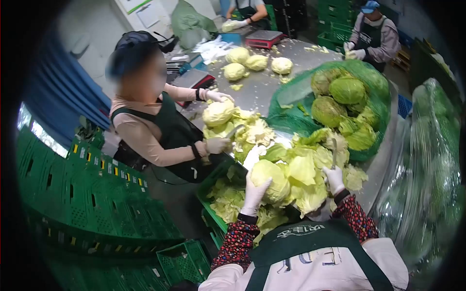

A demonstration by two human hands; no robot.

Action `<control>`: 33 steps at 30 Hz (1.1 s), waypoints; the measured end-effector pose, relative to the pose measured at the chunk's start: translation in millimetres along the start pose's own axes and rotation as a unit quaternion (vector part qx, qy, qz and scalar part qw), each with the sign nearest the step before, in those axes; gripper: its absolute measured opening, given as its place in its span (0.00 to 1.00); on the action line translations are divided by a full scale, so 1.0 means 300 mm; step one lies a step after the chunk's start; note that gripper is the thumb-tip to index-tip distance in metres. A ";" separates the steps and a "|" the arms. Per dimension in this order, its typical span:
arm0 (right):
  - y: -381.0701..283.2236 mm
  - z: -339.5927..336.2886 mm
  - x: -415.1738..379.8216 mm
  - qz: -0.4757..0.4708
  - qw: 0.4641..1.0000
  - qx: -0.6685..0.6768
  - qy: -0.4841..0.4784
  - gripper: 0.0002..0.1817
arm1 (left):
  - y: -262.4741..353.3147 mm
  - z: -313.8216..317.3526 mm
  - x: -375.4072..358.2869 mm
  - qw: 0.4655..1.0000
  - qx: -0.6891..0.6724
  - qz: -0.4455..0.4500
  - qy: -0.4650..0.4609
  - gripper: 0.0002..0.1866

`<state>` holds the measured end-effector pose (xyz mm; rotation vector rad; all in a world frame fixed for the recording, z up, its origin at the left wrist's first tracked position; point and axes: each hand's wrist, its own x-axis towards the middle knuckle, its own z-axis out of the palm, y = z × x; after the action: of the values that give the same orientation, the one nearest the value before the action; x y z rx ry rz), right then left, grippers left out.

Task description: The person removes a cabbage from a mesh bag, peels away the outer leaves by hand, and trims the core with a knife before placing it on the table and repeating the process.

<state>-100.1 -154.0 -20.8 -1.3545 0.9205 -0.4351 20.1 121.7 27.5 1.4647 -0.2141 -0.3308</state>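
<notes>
Left hand cups a cabbage; right hand grips a knife, blade upright, pointing away over the table.

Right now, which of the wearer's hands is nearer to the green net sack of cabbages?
Right. The right hand holds a knife just below the sack; the left hand grips a cabbage farther away.

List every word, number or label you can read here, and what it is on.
None can be read with certainty.
Apron chest: pale printed mark, too blurred.
Apron front: large pale characters, distorted, unreadable.
Green crates: small yellow and white tags, too small.
Wall papers: blank or blurred.
</notes>
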 end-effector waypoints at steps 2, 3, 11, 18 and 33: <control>0.052 0.005 0.027 -0.063 0.990 -0.116 0.049 0.16 | -0.054 -0.011 0.014 1.000 0.012 -0.002 0.013 0.44; 0.043 0.030 -0.005 -0.208 0.954 -0.190 0.101 0.20 | -0.041 0.002 0.007 0.999 0.037 0.003 0.030 0.44; -0.157 0.203 -0.283 -0.292 0.887 -0.299 -0.195 0.31 | -0.034 0.058 -0.022 0.993 0.105 0.016 0.056 0.42; -0.041 0.199 -0.315 -0.382 0.834 -0.329 -0.225 0.20 | -0.146 0.023 0.022 0.994 0.057 0.043 0.086 0.42; 0.022 0.193 -0.320 -0.478 0.776 -0.254 -0.324 0.10 | -0.059 -0.026 0.105 0.995 0.025 -0.036 0.085 0.44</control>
<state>-114.2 -44.4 -0.3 -2.2491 -0.3453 -0.4258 50.7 116.8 7.3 1.5433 -0.0337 -0.2584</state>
